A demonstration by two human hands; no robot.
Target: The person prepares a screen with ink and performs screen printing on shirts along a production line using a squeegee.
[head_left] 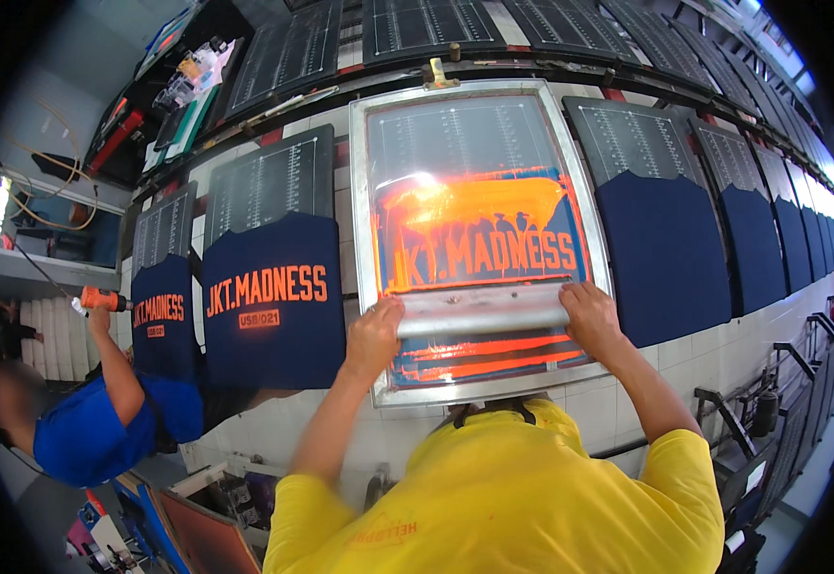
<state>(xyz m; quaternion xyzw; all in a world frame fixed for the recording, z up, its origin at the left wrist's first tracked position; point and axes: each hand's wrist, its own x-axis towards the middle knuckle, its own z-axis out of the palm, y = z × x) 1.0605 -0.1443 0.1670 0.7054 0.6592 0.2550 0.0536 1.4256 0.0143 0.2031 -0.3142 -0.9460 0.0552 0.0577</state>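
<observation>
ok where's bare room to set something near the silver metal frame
Right of the frame, the black board with white scale marks lies bare above plain navy fabric. Crowded: inside the frame, with orange ink and left hand and right hand gripping the long silver squeegee.

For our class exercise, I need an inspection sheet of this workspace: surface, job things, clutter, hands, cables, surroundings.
Surface: dark boards in rows, marked with white lines.
Job things: framed screen smeared with orange ink; metal squeegee across it.
Clutter: assorted small items, upper left.
Hands: left hand and right hand grip the squeegee's ends.
Cables: thin looped cables, far left.
Surroundings: co-worker in blue holding an orange tool; printed navy fabric left, plain navy fabric right.
</observation>
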